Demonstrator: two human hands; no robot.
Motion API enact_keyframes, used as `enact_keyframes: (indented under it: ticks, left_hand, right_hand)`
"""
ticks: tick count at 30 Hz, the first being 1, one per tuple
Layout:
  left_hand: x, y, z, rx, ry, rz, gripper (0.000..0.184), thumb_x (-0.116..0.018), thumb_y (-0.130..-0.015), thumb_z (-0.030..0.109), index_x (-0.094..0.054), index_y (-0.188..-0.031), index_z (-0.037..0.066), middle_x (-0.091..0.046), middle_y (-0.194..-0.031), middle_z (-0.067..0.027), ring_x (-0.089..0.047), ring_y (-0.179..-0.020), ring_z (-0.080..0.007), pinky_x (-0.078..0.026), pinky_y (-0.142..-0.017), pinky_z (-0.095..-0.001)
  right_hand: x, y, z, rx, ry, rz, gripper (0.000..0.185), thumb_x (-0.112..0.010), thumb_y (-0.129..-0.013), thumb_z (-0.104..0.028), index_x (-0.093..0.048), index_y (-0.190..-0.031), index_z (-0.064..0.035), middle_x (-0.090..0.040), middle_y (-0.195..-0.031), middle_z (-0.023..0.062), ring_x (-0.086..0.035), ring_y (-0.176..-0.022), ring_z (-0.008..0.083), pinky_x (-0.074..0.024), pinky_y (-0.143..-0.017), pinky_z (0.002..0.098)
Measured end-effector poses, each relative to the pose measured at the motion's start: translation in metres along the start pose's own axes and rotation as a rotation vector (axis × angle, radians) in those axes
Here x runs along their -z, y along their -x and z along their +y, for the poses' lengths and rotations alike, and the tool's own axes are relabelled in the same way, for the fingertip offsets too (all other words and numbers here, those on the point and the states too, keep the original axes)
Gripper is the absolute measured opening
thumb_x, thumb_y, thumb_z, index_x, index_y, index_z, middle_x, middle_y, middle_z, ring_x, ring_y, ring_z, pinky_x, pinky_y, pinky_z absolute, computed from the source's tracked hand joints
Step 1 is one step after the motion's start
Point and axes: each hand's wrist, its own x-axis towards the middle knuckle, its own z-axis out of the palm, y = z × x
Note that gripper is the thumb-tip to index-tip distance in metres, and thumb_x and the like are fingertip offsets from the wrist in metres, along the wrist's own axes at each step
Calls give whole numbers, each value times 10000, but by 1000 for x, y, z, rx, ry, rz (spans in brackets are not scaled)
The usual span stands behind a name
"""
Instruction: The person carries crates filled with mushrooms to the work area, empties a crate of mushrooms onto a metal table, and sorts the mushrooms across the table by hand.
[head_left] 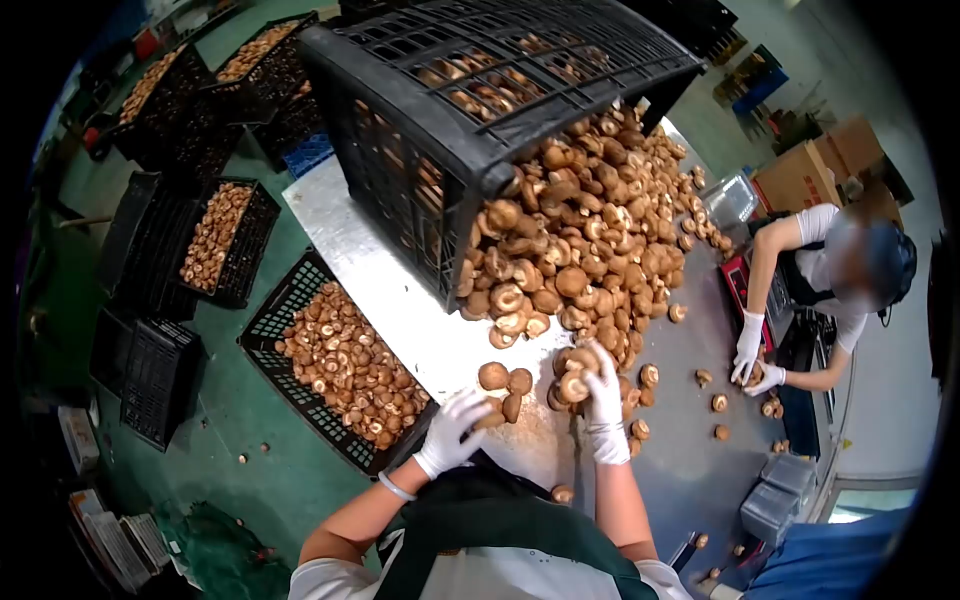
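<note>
A black crate [400, 100] lies tipped on the metal table [350, 235], with a large heap of brown mushrooms [590, 220] spilling from its open side. My left hand [455, 432], in a white glove, is curled round a mushroom [489, 413] at the table's near left edge. Beside its fingertips are a few loose mushrooms [493, 376]. My right hand [603, 405], also white-gloved, holds mushrooms [574, 385] at the near edge of the heap; its fingers are partly bent over them.
On the floor at the left stands a black crate of mushrooms [262, 335], below the table edge. More crates [240, 240] stand farther left. Across the table a co-worker's gloved hands [755, 370] handle mushrooms near a red scale [737, 285]. Clear plastic boxes [775, 500] are at the right.
</note>
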Motion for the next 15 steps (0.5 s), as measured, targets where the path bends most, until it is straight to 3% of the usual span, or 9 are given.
enact_keyframes:
  ticks: [2, 3, 5, 6, 7, 8, 10, 13, 15]
  left_hand:
    - [0, -4, 1, 61, 61, 89, 409, -624, -763, 65, -540, -1162, 54, -531, -1231, -142, -480, -1184, -358, -396, -1002, -430]
    - [-1, -5, -1, 74, 83, 112, 404, -620, -762, 39, -537, -1157, 44, -545, -1209, -143, -500, -1164, -354, -409, -991, -420]
    - [-5, -6, -3, 117, 154, 189, 363, -587, -792, 21, -533, -1152, 25, -594, -1105, -153, -568, -1072, -335, -454, -925, -392]
    - [-3, -8, 0, 288, 276, 158, 342, -575, -820, 35, -529, -1158, 20, -601, -1087, -149, -583, -1043, -301, -462, -902, -372]
    - [-1, -10, 4, 460, 395, 123, 322, -563, -847, 49, -525, -1164, 14, -608, -1068, -145, -598, -1015, -268, -471, -879, -351]
    - [3, -9, 9, 542, 526, 118, 290, -533, -899, 84, -515, -1175, -1, -612, -1037, -123, -598, -980, -192, -475, -853, -303]
    - [-2, -10, 3, 568, 778, 248, 295, -481, -936, 94, -478, -1209, -18, -589, -1067, -109, -579, -1006, -166, -472, -863, -276]
    - [9, -18, -4, 786, 1329, 338, 309, -436, -958, 153, -464, -1231, 11, -554, -1147, -105, -558, -1069, -203, -459, -928, -361]
    - [17, -24, -9, 814, 1392, 315, 307, -431, -959, 158, -465, -1233, 22, -552, -1160, -104, -562, -1066, -218, -462, -923, -371]
  right_hand:
    - [-4, 1, -18, -21, -536, 24, 603, -538, -879, -142, -276, -1414, -48, -546, -1182, 156, -566, -1055, 208, -544, -754, 270]
    - [-14, 8, -35, -54, -634, 51, 563, -532, -905, -191, -305, -1398, -40, -570, -1135, 146, -570, -1035, 207, -547, -754, 264]
    - [2, 4, -19, -65, -382, -66, 509, -506, -922, -202, -339, -1375, -41, -575, -1129, 143, -570, -1031, 195, -519, -812, 278]
    - [-1, 2, -20, -29, -68, -108, 425, -503, -927, -221, -441, -1301, -31, -578, -1130, 114, -565, -1030, 201, -466, -897, 314]
    - [-4, 6, -20, -31, -68, -101, 425, -503, -927, -221, -441, -1301, -31, -578, -1130, 114, -565, -1030, 201, -466, -897, 314]
    - [-11, 13, -19, 140, 351, -127, 360, -560, -884, -209, -524, -1209, -59, -575, -1136, 127, -557, -1046, 240, -463, -886, 339]
    - [-34, 27, -34, 345, 982, -127, 292, -673, -786, -238, -638, -1046, -110, -557, -1152, 150, -548, -1045, 301, -467, -869, 379]
    - [-40, 46, -30, 396, 1440, -301, 524, -718, -710, -385, -572, -1165, -172, -450, -1293, 172, -483, -1114, 365, -473, -870, 422]
    - [-28, 55, -15, 350, 1481, -370, 632, -744, -671, -383, -516, -1234, -209, -399, -1348, 176, -443, -1154, 379, -475, -869, 437]
